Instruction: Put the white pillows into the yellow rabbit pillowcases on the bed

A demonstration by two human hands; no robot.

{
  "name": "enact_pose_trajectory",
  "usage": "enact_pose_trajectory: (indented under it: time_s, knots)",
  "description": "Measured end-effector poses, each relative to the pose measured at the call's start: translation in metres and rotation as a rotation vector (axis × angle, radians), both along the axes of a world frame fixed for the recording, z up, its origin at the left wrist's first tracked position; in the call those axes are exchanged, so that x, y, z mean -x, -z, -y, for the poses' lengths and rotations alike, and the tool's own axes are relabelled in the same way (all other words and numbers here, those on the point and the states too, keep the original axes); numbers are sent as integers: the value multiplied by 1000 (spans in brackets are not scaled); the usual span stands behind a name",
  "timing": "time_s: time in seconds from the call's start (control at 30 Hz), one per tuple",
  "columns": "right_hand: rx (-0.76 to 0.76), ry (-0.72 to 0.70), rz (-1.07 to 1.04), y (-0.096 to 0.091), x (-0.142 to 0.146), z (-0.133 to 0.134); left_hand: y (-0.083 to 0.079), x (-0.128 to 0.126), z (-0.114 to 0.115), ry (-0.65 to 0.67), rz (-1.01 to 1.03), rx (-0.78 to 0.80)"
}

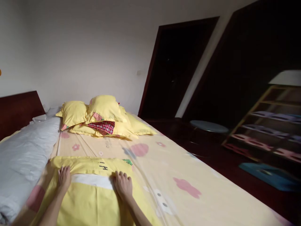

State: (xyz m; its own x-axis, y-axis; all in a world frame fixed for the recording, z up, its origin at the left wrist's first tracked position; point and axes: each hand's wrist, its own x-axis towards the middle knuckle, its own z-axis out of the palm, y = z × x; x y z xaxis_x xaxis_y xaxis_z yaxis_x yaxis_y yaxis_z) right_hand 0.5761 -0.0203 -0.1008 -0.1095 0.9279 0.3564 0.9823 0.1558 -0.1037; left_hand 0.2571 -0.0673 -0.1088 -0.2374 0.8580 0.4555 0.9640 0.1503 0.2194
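A yellow pillowcase (82, 201) lies on the bed in front of me, with "Hi" and a green leaf printed near its far end. Across its opening a strip of white cloth (92, 180) shows between two yellow parts. My left hand (64, 178) has its fingers curled over the yellow fabric at the left end of this strip. At the strip's right end, my right hand (123, 185) grips the fabric the same way, knuckles up. The undersides of both hands, thumbs included, are mostly hidden.
Several yellow pillows (105, 108) are piled at the far end of the patterned bedsheet (202, 201), a red checked cloth (103, 126) among them. A grey-white bolster (28, 157) runs along the left. Right of the bed stand a round stool (209, 126) and a slipper rack (256, 106).
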Motion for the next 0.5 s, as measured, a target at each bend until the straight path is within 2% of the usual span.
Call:
enact_pose_trajectory:
  time_s: [0.1, 0.17, 0.23, 0.33, 0.4, 0.43, 0.5]
  knots:
    - [16, -76, -5, -27, -4, -23, -27, 25, -7, 24, 13, -6]
    - [-14, -105, -16, -34, -7, -26, -33, 32, -5, 7, 56, -55]
    - [-38, -111, -27, -26, -8, -13, -24, 28, 6, 4, 95, -84]
    - [45, -122, -47, 6, -9, 18, 7, 14, 32, 108, 100, -17]
    - [115, -134, -58, 24, -11, 28, 24, 8, 46, 177, 95, 31]
    - [131, -139, -62, 28, -13, 28, 27, 8, 50, 192, 90, 40]
    - [120, -156, -68, 23, -18, 20, 22, 13, 53, 200, 74, 34]
